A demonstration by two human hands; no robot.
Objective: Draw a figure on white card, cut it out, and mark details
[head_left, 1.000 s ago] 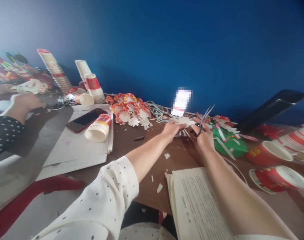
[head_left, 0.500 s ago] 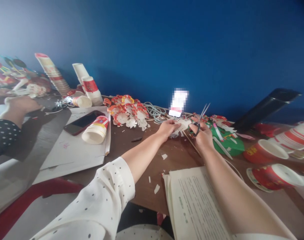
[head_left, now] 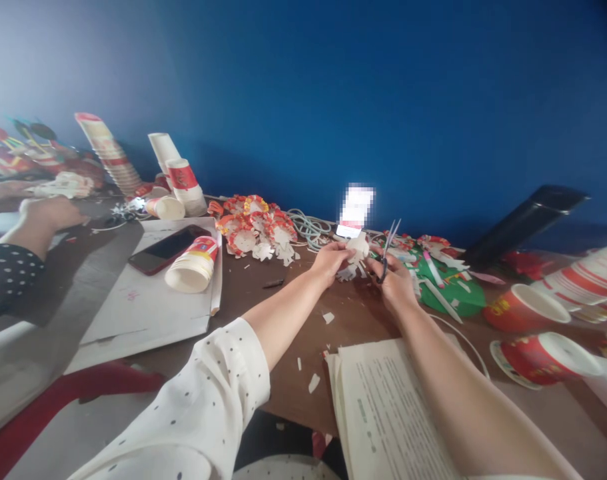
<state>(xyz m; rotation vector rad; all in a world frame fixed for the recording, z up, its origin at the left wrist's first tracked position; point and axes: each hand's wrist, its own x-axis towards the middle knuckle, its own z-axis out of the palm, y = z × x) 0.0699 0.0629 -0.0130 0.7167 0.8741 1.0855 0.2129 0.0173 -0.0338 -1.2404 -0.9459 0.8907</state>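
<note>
My left hand (head_left: 332,261) pinches a white paper cut-out (head_left: 357,249) with petal-like edges, near the back of the brown table. Close beside it on the right, my right hand (head_left: 394,277) is wrapped round the dark handles of a pair of scissors (head_left: 390,241). The scissors' blades point up and away from me, slightly parted and clear of the paper. Behind the cut-out a lit phone (head_left: 356,210) leans at the wall. A heap of red and white cut paper flowers (head_left: 257,227) lies to the left of my hands.
Paper cups (head_left: 192,265) and a dark phone (head_left: 169,248) rest on a white board (head_left: 148,313) at left. A co-worker's hand (head_left: 53,213) is beyond. At right lie green paper (head_left: 458,293), red cups (head_left: 526,308) and a black cylinder (head_left: 528,223). A printed booklet (head_left: 383,400) lies in front.
My right hand has shifted slightly left with the scissors, closer to my left hand. The paper cut-out has been turned to stand more upright. The view has tilted a little.
</note>
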